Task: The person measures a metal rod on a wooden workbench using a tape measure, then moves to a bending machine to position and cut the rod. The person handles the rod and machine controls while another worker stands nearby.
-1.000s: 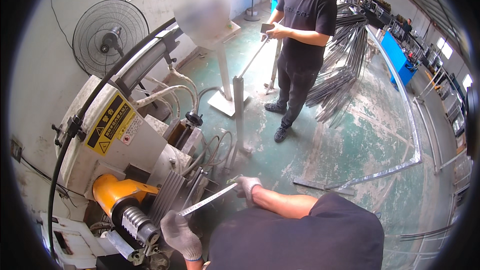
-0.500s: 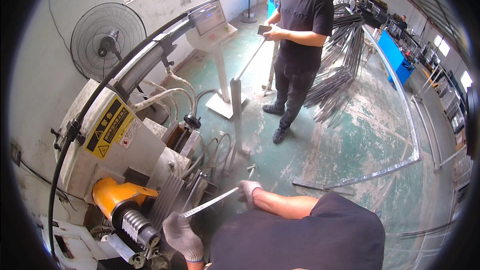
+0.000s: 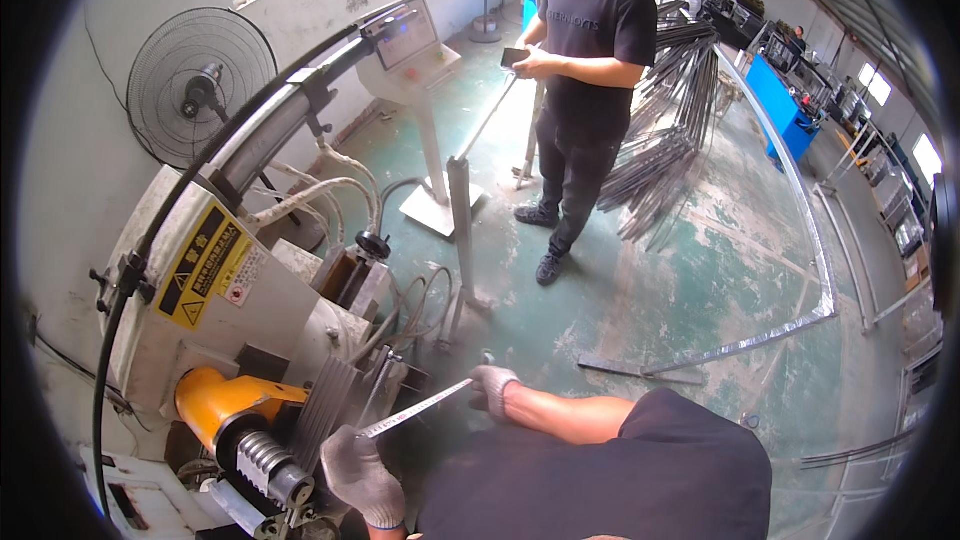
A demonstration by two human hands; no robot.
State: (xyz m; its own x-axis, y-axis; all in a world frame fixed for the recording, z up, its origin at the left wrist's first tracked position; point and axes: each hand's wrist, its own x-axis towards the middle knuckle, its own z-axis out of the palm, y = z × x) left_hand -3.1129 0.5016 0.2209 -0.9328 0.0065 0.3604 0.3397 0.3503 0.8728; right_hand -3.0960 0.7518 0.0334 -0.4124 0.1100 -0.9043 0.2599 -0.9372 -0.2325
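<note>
A metalworking shop floor, seen from beside a big bending machine.

The white machine carries a yellow warning label, hoses and a ribbed roller (its motor housing is orange). Behind it stand a control console on a post and a wall fan; to its right the worn green-painted concrete floor holds bundles of metal rods and long curved metal profiles, with blue workbenches farther off.
</note>
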